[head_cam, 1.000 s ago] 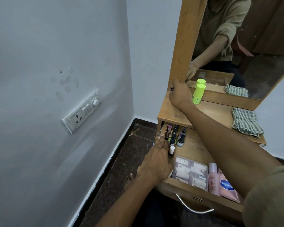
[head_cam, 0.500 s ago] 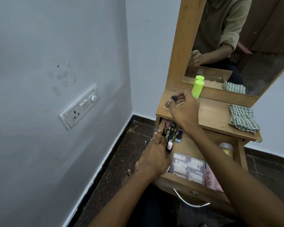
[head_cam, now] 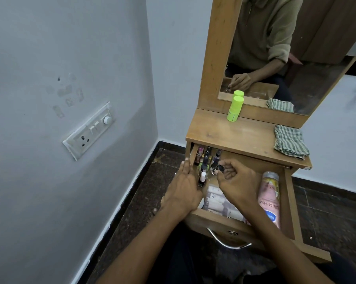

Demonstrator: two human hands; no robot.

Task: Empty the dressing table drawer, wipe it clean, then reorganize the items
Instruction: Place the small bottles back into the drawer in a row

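**Mia:** Both hands are at the drawer (head_cam: 290,203). What is the right hand (head_cam: 237,182) doing?

**Sam:** It pinches a tiny bottle with a black cap (head_cam: 219,168) in its curled fingers. It holds it over the back left part of the drawer.

**Mia:** And the left hand (head_cam: 184,191)?

**Sam:** Its fingers are straight. They lie along the left wall of the drawer, next to the small bottles.

**Mia:** What is the biggest thing?

**Sam:** The wooden dressing table (head_cam: 234,138). It has a mirror (head_cam: 296,58) on top. The drawer is pulled out, under the table top.

**Mia:** What lies in the drawer?

**Sam:** A long pink tube (head_cam: 270,197) lies on the right side. A clear packet (head_cam: 216,199) lies in the middle, partly under the right arm. A bunch of nail polish bottles (head_cam: 205,160) stand at the back left.

**Mia:** And on the table top?

**Sam:** A striped cloth (head_cam: 290,142) on the right. A bright green bottle (head_cam: 234,108) stands by the mirror.
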